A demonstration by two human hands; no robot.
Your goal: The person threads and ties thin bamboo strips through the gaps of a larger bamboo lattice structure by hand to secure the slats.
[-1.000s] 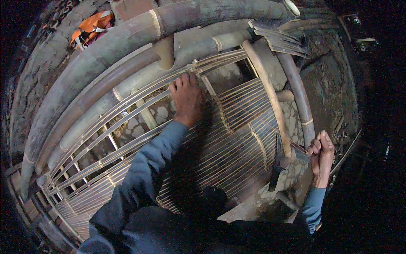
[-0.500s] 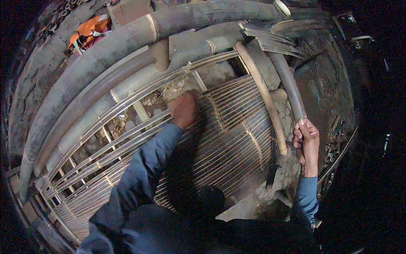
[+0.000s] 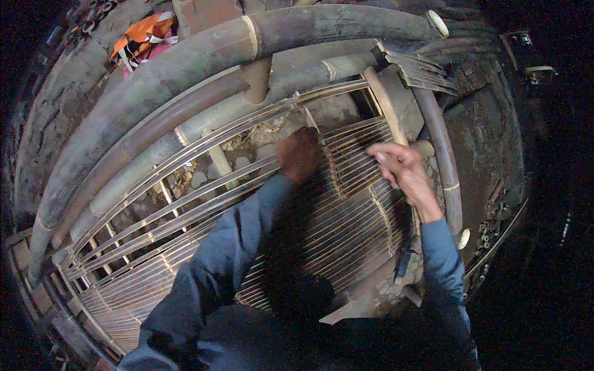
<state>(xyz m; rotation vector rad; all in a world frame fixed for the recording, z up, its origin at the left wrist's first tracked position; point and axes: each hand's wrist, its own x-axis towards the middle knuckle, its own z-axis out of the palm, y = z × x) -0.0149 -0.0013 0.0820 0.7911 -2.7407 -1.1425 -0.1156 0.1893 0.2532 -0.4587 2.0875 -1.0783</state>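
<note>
A long panel of thin bamboo slats [image 3: 334,222], tied across with cord, lies in front of me. My left hand [image 3: 300,153] is closed in a fist on a bamboo slat [image 3: 250,169] beside a short crosspiece [image 3: 311,117]; shadow hides its fingertips. Over the right part of the panel, next to the pale curved end bar [image 3: 383,105], is my right hand [image 3: 405,173]. Its fingers are bent together and slightly blurred, the index finger foremost. Whatever it may pinch is too small to make out.
Thick bamboo poles [image 3: 185,59] curve along the far side, joined by a short upright post [image 3: 257,80]. Another pole [image 3: 442,142] stands on the right, under split bamboo pieces [image 3: 424,71]. An orange cloth item [image 3: 145,34] lies at far left.
My right hand has moved left and away from me, from beside the right-hand pole to over the slats, its fist loosening. My left hand stays at the slat as the view shifts.
</note>
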